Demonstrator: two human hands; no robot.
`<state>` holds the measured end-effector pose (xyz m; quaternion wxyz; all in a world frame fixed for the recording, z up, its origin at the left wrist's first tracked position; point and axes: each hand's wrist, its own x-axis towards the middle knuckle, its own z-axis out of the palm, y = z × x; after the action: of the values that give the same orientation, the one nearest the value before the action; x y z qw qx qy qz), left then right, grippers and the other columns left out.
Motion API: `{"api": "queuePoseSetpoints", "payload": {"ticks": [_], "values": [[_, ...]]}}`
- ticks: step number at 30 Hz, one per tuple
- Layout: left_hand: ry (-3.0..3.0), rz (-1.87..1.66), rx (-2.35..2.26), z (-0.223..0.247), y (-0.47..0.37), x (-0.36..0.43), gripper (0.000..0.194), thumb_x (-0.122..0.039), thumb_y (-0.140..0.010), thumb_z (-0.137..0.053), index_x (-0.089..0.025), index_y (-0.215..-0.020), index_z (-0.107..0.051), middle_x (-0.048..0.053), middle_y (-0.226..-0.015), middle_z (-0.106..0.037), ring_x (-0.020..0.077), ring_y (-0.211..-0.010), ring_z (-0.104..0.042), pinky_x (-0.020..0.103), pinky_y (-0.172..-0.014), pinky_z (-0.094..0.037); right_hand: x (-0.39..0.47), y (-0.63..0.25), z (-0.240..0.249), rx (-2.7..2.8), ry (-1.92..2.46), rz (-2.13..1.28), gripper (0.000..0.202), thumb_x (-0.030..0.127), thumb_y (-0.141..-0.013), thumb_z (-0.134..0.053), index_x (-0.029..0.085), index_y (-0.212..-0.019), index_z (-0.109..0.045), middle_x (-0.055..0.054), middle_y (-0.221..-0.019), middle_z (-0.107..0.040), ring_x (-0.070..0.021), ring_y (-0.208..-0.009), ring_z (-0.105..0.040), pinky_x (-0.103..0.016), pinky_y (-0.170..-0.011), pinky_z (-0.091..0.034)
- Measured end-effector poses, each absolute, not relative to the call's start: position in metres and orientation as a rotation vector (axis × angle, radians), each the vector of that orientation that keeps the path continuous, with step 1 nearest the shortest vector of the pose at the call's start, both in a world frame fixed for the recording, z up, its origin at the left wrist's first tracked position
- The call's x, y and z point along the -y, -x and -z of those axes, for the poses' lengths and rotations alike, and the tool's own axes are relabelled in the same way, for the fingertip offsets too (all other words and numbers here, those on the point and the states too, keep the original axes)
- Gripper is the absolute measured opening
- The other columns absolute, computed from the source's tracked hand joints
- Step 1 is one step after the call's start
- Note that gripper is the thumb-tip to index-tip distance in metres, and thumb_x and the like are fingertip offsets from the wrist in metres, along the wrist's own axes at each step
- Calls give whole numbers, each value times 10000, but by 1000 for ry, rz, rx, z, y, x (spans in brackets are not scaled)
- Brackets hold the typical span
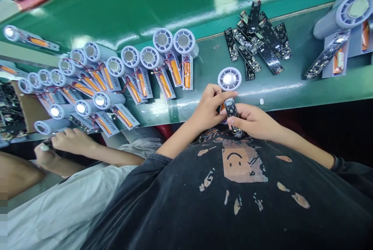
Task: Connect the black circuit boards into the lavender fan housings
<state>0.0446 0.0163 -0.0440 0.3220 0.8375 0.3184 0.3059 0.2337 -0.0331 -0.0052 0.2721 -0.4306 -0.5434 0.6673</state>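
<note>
While the right hand (249,120) pinches a circuit board (232,116) right of centre and the left hand (208,104) clasps a fan (229,79), the board looks light, stiff, fragile, best edge-held.

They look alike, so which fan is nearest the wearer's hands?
The fan just beyond the left hand and right hand; other fans sit farther to either side.

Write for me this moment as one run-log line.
left hand: holding handheld fan; right hand: gripping circuit board; bench: loose circuit boards, other handheld fans
</note>
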Motion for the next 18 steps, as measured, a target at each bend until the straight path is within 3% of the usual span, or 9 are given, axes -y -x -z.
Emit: {"api": "queuePoseSetpoints", "payload": {"ticks": [4, 6, 13, 18], "values": [[-2196, -846, -1013, 46, -50, -15, 65, -246, -877, -674, -261, -937, -655, 19, -920, -488, 190, -897, -493, 338, -776, -446, 34, -235, 5, 1381, 1083, -1958, 153, 331, -907, -587, 195, -846, -622, 11, -772, -649, -116, -677, -579, -282, -638, -465], [-2250, -854, -1040, 44, -49, -14, 36, -241, -889, -656, -238, -865, -631, 23, -929, -547, 186, -880, -515, 334, -767, -440, 34, -237, 7, 1187, 981, -2116, 162, 347, -909, -599, 193, -948, -632, 9, -788, -676, -111, -662, -615, -277, -632, -491], [-2530, -840, -1041, 32, -37, -15, 79, -223, -943, -579, -246, -997, -632, 4, -808, -699, 187, -766, -556, 350, -735, -357, 37, -245, 25, 762, 865, -2353, 255, 369, -887, -653, 169, -1044, -637, 16, -691, -688, -98, -524, -590, -246, -514, -461], [-2581, -911, -966, 27, -34, -14, 40, -221, -961, -611, -238, -959, -646, 0, -880, -745, 165, -770, -590, 328, -726, -385, 37, -250, 34, 780, 848, -2334, 283, 406, -866, -675, 164, -1009, -640, 24, -670, -675, -84, -500, -564, -234, -510, -426]]}}
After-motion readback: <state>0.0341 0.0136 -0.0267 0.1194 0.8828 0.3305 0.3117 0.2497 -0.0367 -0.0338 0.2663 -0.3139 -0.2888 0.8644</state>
